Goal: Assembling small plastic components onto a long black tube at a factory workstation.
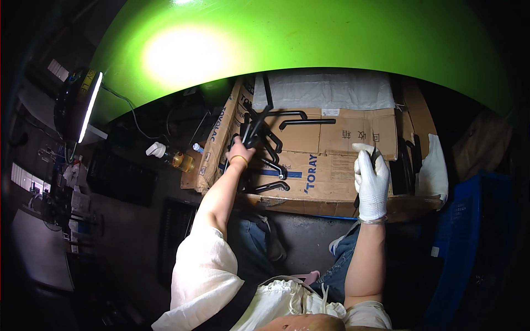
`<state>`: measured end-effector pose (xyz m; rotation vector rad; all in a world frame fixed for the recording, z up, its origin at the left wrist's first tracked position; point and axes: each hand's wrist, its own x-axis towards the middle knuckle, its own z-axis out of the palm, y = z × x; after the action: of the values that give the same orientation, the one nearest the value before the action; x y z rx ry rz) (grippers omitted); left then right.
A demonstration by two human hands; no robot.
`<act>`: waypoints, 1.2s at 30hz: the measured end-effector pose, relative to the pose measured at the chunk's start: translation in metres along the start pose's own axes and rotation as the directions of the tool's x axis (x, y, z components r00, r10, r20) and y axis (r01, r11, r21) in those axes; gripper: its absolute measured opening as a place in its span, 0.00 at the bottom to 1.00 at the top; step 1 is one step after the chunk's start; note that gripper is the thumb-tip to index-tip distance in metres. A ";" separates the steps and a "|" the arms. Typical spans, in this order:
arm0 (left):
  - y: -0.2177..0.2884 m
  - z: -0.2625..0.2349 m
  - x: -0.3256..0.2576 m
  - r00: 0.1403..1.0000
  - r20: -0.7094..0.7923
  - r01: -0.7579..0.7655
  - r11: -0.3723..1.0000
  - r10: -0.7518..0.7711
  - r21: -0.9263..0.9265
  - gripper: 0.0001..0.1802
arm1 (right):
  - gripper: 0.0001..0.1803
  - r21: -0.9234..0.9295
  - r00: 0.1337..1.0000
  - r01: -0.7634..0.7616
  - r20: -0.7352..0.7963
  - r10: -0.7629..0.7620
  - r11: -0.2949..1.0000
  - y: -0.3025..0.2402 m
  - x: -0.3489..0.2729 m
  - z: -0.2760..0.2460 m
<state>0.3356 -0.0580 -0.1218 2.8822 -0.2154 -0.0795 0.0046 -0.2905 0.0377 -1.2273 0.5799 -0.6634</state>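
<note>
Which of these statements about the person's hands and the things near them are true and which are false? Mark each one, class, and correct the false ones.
1. The right hand wears a white glove. True.
2. The left hand wears a white glove too. False: it is bare, with a bangle at the wrist.
3. The left hand grips a bunch of black bent metal rods. True.
4. The cardboard sheets lie on a blue crate. False: the blue crate stands apart, at the right.
5. A spray bottle with amber liquid lies left of the cardboard. True.
</note>
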 end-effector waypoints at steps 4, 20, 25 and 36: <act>-0.053 0.021 0.003 0.964 0.060 0.253 0.961 -0.261 0.111 0.45 | 0.10 -0.001 1.000 -0.020 -0.005 0.020 1.000 0.003 0.003 0.001; 0.061 0.080 0.001 0.727 0.412 -0.664 0.715 0.549 0.219 0.26 | 0.10 -0.022 0.999 -0.038 -0.016 0.038 0.999 0.007 0.007 0.003; 0.020 0.057 0.003 0.792 0.393 -0.598 0.721 0.467 0.350 0.20 | 0.10 0.026 0.997 -0.058 -0.045 0.059 0.998 -0.001 0.002 -0.001; 0.149 0.117 0.078 0.820 0.094 -0.568 0.784 0.565 0.249 0.45 | 0.08 0.021 0.996 -0.082 -0.021 0.083 0.996 0.004 -0.001 -0.001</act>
<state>0.3829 -0.2409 -0.2002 2.9297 -1.1704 0.0459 0.0037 -0.2894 0.0338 -1.1721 0.6375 -0.6124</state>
